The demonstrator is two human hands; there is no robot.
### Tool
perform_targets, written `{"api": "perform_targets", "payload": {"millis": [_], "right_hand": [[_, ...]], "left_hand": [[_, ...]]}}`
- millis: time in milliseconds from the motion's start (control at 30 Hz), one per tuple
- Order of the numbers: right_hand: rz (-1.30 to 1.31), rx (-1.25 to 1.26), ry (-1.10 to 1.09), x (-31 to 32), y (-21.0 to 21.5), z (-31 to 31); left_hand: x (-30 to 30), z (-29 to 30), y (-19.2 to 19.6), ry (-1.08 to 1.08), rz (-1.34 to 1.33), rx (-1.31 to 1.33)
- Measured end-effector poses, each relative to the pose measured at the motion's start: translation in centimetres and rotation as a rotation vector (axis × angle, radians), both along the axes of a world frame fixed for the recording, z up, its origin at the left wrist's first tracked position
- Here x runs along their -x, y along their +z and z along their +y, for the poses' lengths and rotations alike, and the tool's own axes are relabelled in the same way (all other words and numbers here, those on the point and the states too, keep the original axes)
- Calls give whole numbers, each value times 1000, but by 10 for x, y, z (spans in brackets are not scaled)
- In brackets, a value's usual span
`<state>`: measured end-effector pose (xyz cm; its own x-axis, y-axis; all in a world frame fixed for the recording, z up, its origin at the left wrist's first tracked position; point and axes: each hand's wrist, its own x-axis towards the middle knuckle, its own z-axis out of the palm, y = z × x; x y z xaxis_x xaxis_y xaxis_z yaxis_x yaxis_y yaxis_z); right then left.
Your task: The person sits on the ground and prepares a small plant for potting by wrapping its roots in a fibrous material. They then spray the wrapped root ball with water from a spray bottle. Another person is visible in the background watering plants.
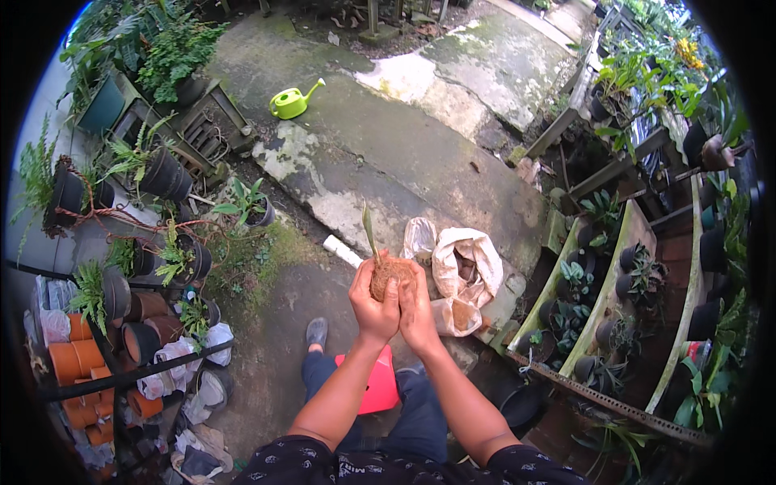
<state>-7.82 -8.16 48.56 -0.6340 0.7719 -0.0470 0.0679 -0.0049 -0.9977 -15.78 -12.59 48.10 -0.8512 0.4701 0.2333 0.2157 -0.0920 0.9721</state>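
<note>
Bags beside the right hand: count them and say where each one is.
3: a large white sack, a small clear bag at its upper left, and a small pale bag below it. More could be hidden behind the right hand.

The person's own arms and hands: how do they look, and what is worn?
The short sleeves are black with a small pale print. Below them, both forearms are bare. The left hand and right hand wear no gloves; no watch shows.

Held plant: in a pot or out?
Out, as far as shows: the left hand and right hand cup its brown ball directly; no pot is visible around it.
</note>
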Motion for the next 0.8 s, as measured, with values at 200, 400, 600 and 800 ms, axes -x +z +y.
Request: {"api": "perform_targets", "payload": {"millis": [200,400,600,800], "right_hand": [[171,235,-37,63,19,-52],[227,910,-95,136,21,-131],[-14,888,-111,170,26,-200],[-209,612,3,211,54,-213]], "left_hand": [[73,-63,25,-356,-275,-209],[186,-143,4,-819,-760,-241],[212,-198,-8,-562,-839,-128],[242,-216,17,-426,-545,-107]]}}
